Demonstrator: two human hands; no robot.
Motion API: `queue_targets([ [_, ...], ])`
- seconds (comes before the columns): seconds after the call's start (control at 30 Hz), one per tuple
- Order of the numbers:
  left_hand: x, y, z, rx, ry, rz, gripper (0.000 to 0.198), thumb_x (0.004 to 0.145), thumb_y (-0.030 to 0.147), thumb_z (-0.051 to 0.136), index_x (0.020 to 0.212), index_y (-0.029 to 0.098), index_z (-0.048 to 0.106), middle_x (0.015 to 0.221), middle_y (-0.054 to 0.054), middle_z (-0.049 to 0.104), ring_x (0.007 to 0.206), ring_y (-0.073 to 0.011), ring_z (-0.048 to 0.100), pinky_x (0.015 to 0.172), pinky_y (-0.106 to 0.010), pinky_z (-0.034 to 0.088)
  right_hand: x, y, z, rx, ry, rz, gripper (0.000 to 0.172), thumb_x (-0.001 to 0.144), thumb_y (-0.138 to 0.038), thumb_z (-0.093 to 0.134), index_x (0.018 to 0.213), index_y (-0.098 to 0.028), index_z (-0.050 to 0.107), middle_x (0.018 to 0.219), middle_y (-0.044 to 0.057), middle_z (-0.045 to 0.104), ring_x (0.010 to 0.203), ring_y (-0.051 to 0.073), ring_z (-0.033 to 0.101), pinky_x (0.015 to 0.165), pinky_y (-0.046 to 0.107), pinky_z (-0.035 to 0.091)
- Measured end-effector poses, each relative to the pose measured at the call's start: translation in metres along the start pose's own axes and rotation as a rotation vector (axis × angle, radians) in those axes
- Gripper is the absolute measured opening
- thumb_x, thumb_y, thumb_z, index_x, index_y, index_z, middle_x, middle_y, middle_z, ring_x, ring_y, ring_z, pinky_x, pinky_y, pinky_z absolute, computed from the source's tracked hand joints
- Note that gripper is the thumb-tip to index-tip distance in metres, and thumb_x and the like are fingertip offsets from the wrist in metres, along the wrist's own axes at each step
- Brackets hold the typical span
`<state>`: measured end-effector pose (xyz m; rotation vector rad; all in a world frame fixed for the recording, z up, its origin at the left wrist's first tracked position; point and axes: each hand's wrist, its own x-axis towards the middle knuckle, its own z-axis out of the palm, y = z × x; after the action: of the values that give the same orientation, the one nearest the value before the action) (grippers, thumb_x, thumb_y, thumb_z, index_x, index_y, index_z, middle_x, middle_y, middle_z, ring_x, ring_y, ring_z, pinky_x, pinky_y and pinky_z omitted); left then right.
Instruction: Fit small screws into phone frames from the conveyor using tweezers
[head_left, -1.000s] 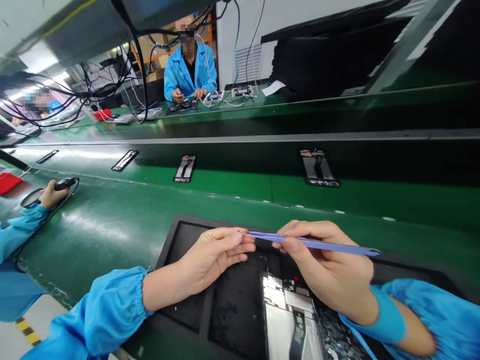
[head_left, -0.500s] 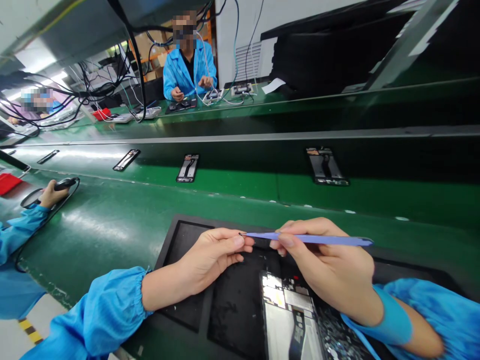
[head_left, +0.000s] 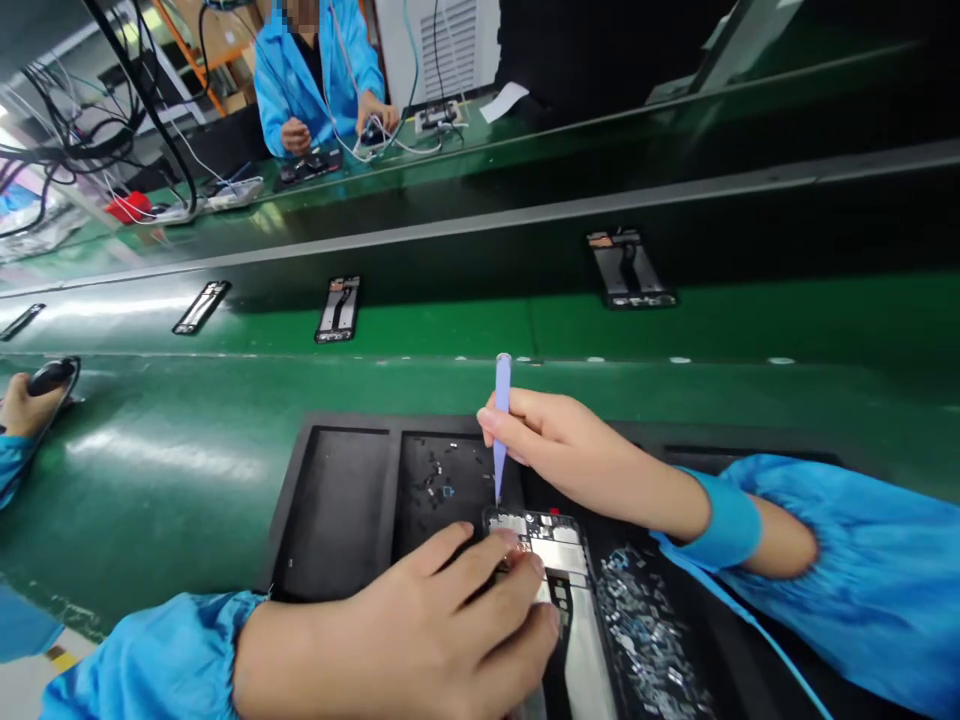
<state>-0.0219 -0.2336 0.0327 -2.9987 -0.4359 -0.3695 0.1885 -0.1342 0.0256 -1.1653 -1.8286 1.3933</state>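
Note:
My right hand is closed on purple tweezers, held upright with the tip at the top left corner of an opened phone. The phone lies in the black tray, its inner boards and metal plates bare. Over the phone's left side rests my left hand, fingers spread apart and touching it. Whether the tweezers grip a small part at their tip is too small to tell. Several tiny loose parts lie in the tray beyond my left hand.
To the right of the phone is a heap of small shiny parts. Several opened phones, one of them a phone frame, lie along the green strip beyond. A co-worker sits across the bench. Another person's hand holds a dark object at left.
My right hand has swung the tweezers from nearly level to upright and brought the tip down to the phone. My left hand has left the tweezers' tip and now lies spread on the phone.

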Motion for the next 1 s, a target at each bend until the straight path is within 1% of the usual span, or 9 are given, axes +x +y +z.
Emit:
queue_targets([
  [0.07,-0.002,-0.001,0.002,0.007,-0.020,-0.006,0.062,0.101,0.061,0.044,0.130,0.011,0.064,0.136,-0.018,0.060,0.127,-0.0369,0.055,0.105,-0.048,0.045,-0.001,0.002,0.003,-0.065,0.023,0.000,0.042,0.100,-0.051,0.046,0.072,-0.020,0.052,0.063,-0.004,0.046,0.058,0.011,0.039,0.053,0.027,0.031],
  [0.2,-0.002,-0.002,0.001,-0.009,-0.016,-0.008,0.061,0.101,0.060,0.045,0.129,0.010,0.065,0.135,-0.017,0.062,0.127,-0.0362,0.056,0.103,-0.048,0.047,-0.002,0.006,0.003,-0.144,0.070,-0.062,0.042,0.100,-0.048,0.043,0.071,-0.020,0.055,0.056,-0.005,0.043,0.052,0.011,0.038,0.050,0.027,0.030],
  [0.37,0.003,-0.003,-0.005,-0.110,-0.108,-0.046,0.053,0.104,0.052,0.041,0.128,0.010,0.064,0.135,-0.016,0.064,0.125,-0.0360,0.058,0.102,-0.048,0.048,-0.005,0.010,0.001,-0.160,0.086,-0.148,0.040,0.102,-0.044,0.044,0.071,-0.020,0.055,0.051,-0.007,0.037,0.045,0.009,0.033,0.045,0.026,0.028],
  [0.5,0.006,-0.003,-0.006,-0.139,-0.126,-0.056,0.049,0.106,0.045,0.036,0.130,0.010,0.062,0.135,-0.015,0.064,0.125,-0.0364,0.059,0.104,-0.049,0.047,-0.005,0.008,-0.001,-0.170,0.102,-0.193,0.040,0.102,-0.039,0.046,0.067,-0.020,0.050,0.049,-0.007,0.039,0.045,0.008,0.034,0.044,0.026,0.027],
  [0.63,0.007,-0.005,-0.006,-0.160,-0.097,-0.066,0.048,0.106,0.046,0.041,0.129,0.010,0.063,0.134,-0.015,0.065,0.123,-0.0351,0.060,0.105,-0.048,0.045,-0.004,0.005,-0.002,-0.171,0.092,-0.192,0.041,0.102,-0.040,0.046,0.066,-0.020,0.050,0.050,-0.006,0.041,0.045,0.008,0.035,0.044,0.026,0.028],
  [0.77,0.007,-0.009,-0.009,-0.126,-0.008,-0.100,0.049,0.104,0.051,0.042,0.124,0.013,0.066,0.126,-0.012,0.069,0.118,-0.0304,0.060,0.105,-0.042,0.044,-0.005,0.003,-0.003,-0.168,0.062,-0.189,0.041,0.103,-0.042,0.044,0.072,-0.019,0.057,0.052,-0.006,0.045,0.045,0.009,0.037,0.044,0.025,0.031],
  [0.83,0.007,-0.010,-0.009,-0.097,0.038,-0.165,0.051,0.102,0.052,0.045,0.123,0.012,0.066,0.114,-0.012,0.070,0.110,-0.0288,0.060,0.104,-0.042,0.044,-0.005,0.003,-0.004,-0.154,0.040,-0.195,0.040,0.103,-0.042,0.044,0.074,-0.019,0.059,0.052,-0.006,0.046,0.045,0.009,0.039,0.045,0.025,0.032],
  [0.9,0.006,-0.010,-0.007,-0.070,0.072,-0.252,0.049,0.099,0.049,0.049,0.123,0.009,0.066,0.104,-0.013,0.067,0.102,-0.0292,0.059,0.099,-0.045,0.046,-0.005,0.003,-0.006,-0.137,0.013,-0.208,0.038,0.103,-0.041,0.045,0.076,-0.019,0.059,0.053,-0.006,0.048,0.046,0.009,0.040,0.046,0.025,0.034],
  [1.0,0.005,-0.011,-0.004,-0.045,0.068,-0.353,0.047,0.097,0.044,0.051,0.123,0.008,0.065,0.104,-0.016,0.063,0.101,-0.0318,0.056,0.092,-0.050,0.048,-0.003,0.003,-0.009,-0.124,-0.033,-0.242,0.035,0.103,-0.039,0.045,0.078,-0.019,0.059,0.056,-0.006,0.049,0.048,0.009,0.042,0.048,0.025,0.034],
])
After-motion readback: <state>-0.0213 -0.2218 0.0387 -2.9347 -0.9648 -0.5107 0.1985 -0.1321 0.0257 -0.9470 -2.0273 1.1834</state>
